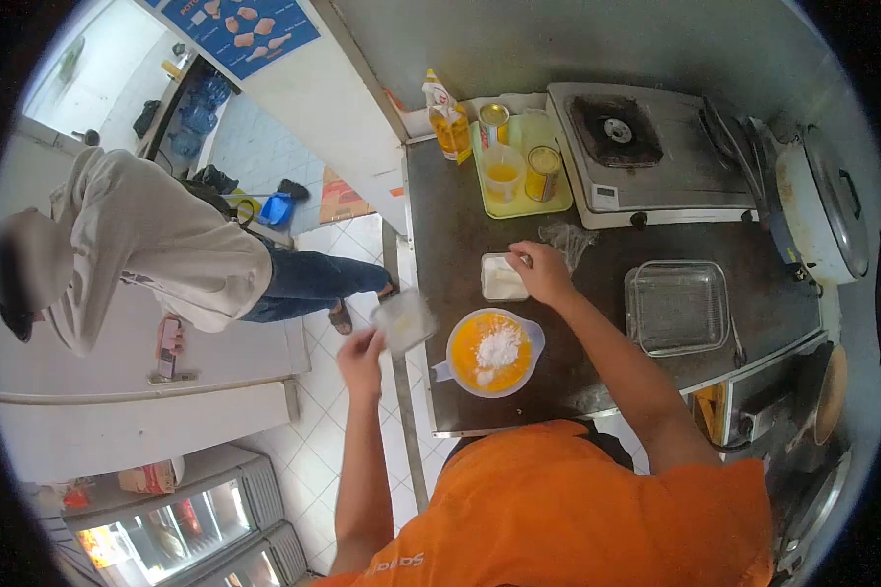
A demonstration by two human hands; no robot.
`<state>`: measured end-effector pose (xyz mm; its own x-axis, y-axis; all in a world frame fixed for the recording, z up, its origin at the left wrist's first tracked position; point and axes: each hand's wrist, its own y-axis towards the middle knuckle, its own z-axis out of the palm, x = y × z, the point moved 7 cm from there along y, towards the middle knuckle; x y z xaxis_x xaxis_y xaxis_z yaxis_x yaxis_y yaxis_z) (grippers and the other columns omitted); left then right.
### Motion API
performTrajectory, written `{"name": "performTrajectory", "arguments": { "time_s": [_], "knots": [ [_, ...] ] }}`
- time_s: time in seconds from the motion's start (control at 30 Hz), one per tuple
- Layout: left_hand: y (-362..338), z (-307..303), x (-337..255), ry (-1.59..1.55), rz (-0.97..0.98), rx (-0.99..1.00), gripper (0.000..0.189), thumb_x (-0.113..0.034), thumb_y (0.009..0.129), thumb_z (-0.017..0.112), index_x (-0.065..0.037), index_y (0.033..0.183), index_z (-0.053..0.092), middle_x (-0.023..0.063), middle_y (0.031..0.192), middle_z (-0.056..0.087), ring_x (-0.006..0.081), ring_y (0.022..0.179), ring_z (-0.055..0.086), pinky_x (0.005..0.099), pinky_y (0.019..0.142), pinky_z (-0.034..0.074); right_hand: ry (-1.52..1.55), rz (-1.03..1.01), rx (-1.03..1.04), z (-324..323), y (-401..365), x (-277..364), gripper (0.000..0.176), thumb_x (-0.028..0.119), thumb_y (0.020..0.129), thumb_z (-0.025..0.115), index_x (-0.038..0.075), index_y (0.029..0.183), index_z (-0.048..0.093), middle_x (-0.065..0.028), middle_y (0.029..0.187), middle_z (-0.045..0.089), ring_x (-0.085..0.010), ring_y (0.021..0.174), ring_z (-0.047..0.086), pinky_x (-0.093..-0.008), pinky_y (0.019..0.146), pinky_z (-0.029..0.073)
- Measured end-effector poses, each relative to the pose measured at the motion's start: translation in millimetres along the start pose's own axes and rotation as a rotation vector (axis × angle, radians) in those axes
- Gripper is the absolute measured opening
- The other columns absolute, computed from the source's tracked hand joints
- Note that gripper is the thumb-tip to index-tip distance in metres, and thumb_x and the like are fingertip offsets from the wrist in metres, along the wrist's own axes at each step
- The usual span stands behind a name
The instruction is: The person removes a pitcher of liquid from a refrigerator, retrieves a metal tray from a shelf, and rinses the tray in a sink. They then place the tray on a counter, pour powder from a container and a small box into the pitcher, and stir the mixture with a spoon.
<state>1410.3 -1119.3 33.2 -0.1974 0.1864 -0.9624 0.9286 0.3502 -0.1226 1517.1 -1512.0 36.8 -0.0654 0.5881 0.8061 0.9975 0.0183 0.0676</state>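
Just one lid clamped in left hand; right hand at one tub, grip unclear.

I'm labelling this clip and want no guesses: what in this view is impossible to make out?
- Head view: the white thing in the left hand is motion-blurred; lid or tub, unclear.
- The right hand covers part of the white tub; what its fingers hold is hidden.
- Labels on the cans are too small to read.
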Motion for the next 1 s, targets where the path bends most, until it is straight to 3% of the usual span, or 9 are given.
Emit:
{"name": "performTrajectory", "arguments": {
  "time_s": [0.1, 0.2, 0.33, 0.43, 0.53, 0.63, 0.87, 0.97, 1.0],
  "knots": [
    [39, 103, -41, -0.154, -0.177, 0.343, 0.022, -0.013, 0.094, 0.072, 0.003, 0.108, 0.069, 0.0009, 0.086, 0.065, 0.0081, 0.074, 0.058, 0.0248, 0.069, 0.049, 0.612, 0.228, 0.204, 4, -2, 5, 0.033, 0.03, 0.095, 0.07, -0.001, 0.103, 0.073, -0.0064, 0.089, 0.073, -0.0213, 0.079, 0.064, -0.034, 0.073, 0.052],
    [57, 170, -33, -0.253, -0.407, 0.508, 0.018, -0.011, 0.093, 0.074, 0.002, 0.105, 0.069, 0.003, 0.092, 0.067, 0.0106, 0.074, 0.06, 0.0242, 0.065, 0.049, 0.626, 0.374, 0.471, 3, -5, -16, 0.031, 0.03, 0.095, 0.071, -0.001, 0.097, 0.073, -0.0018, 0.085, 0.07, -0.0116, 0.077, 0.058, -0.0295, 0.07, 0.048],
    [74, 216, 1, -0.08, -0.475, 0.65, 0.016, -0.01, 0.093, 0.073, 0.002, 0.103, 0.069, 0.0044, 0.091, 0.068, 0.0114, 0.075, 0.062, 0.024, 0.064, 0.051, 0.443, 0.427, 0.374, -5, -11, -56, 0.025, 0.03, 0.096, 0.069, 0.006, 0.091, 0.071, 0.0009, 0.079, 0.062, -0.0059, 0.074, 0.055, -0.0244, 0.062, 0.041],
    [77, 235, 0, -0.043, -0.459, 0.643, 0.021, -0.012, 0.091, 0.076, 0.003, 0.105, 0.071, 0.0056, 0.091, 0.069, 0.0109, 0.073, 0.061, 0.0216, 0.067, 0.052, 0.468, 0.338, 0.199, -9, -12, -72, 0.023, 0.029, 0.095, 0.071, 0.007, 0.09, 0.071, 0.0016, 0.08, 0.063, -0.0081, 0.073, 0.056, -0.0268, 0.063, 0.044],
    [90, 231, -6, -0.011, -0.412, 0.626, 0.022, -0.012, 0.091, 0.075, 0.003, 0.107, 0.07, 0.0061, 0.094, 0.07, 0.0115, 0.074, 0.06, 0.0231, 0.067, 0.052, 0.685, 0.636, 0.182, -3, -27, -92, 0.02, 0.026, 0.093, 0.073, 0.006, 0.095, 0.071, -0.0023, 0.087, 0.068, -0.0141, 0.082, 0.061, -0.0339, 0.071, 0.049],
    [108, 204, -1, -0.201, -0.448, 0.499, 0.021, -0.008, 0.095, 0.071, 0.003, 0.112, 0.067, 0.0045, 0.093, 0.067, 0.0112, 0.072, 0.06, 0.023, 0.064, 0.051, 0.297, 0.355, 0.156, 15, -31, -109, 0.019, 0.022, 0.088, 0.078, 0.005, 0.093, 0.07, -0.0054, 0.088, 0.069, -0.0175, 0.082, 0.063, -0.0355, 0.073, 0.051],
    [103, 186, 6, -0.231, -0.493, 0.495, 0.021, -0.01, 0.096, 0.07, 0.002, 0.113, 0.065, 0.0029, 0.095, 0.066, 0.0103, 0.072, 0.059, 0.022, 0.065, 0.05, 0.024, 0.205, 0.163, 24, -27, -74, 0.022, 0.02, 0.086, 0.078, 0.003, 0.097, 0.07, -0.0095, 0.083, 0.068, -0.0195, 0.076, 0.065, -0.0373, 0.069, 0.052],
    [93, 205, 11, -0.179, -0.521, 0.602, 0.021, -0.012, 0.096, 0.071, 0.001, 0.112, 0.066, 0.0024, 0.094, 0.067, 0.0107, 0.071, 0.058, 0.0229, 0.064, 0.05, 0.359, 0.246, -0.064, 31, -16, -105, 0.026, 0.025, 0.086, 0.08, 0.003, 0.098, 0.071, -0.0081, 0.084, 0.068, -0.0188, 0.074, 0.064, -0.0369, 0.067, 0.052],
    [87, 213, 10, -0.164, -0.526, 0.609, 0.021, -0.013, 0.095, 0.072, 0.001, 0.11, 0.067, 0.0022, 0.093, 0.067, 0.0108, 0.07, 0.058, 0.0231, 0.063, 0.05, 0.513, 0.363, 0.012, 30, -15, -101, 0.027, 0.026, 0.086, 0.08, 0.003, 0.097, 0.071, -0.0079, 0.084, 0.069, -0.0181, 0.074, 0.064, -0.0362, 0.066, 0.052]
  ]
}}
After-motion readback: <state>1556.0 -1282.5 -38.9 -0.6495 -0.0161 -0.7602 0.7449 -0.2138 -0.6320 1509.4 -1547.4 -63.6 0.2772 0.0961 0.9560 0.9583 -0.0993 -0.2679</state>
